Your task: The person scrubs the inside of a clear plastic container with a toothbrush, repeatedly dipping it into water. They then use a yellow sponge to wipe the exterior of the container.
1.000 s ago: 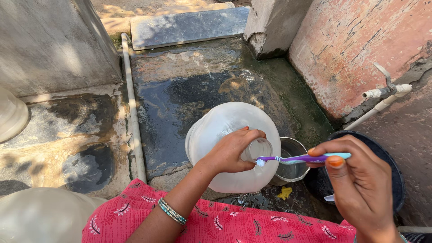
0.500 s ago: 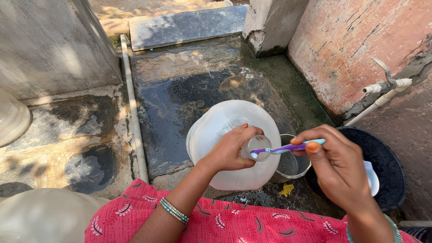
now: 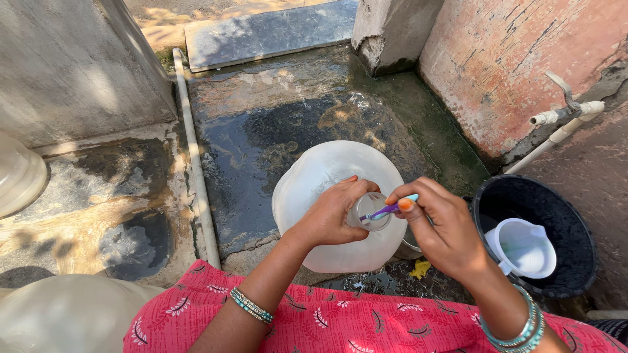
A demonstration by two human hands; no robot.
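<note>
My left hand (image 3: 335,216) grips the neck of a large translucent white water jug (image 3: 327,176) that stands on the wet stone floor. My right hand (image 3: 441,229) holds a purple and teal toothbrush (image 3: 387,210). The brush head is inside the jug's round mouth (image 3: 370,210). Both wrists wear bead bangles. My knees in red patterned cloth (image 3: 340,320) fill the bottom of the view.
A black tub (image 3: 575,235) with a white plastic mug (image 3: 523,248) inside sits at the right. A metal cup (image 3: 411,245) is half hidden behind my right hand. A tap and white pipe (image 3: 562,117) run along the pink wall. Pale containers stand at the left edge.
My right hand has moved left and brought the toothbrush from beside the jug into its mouth. The left hand stays on the neck.
</note>
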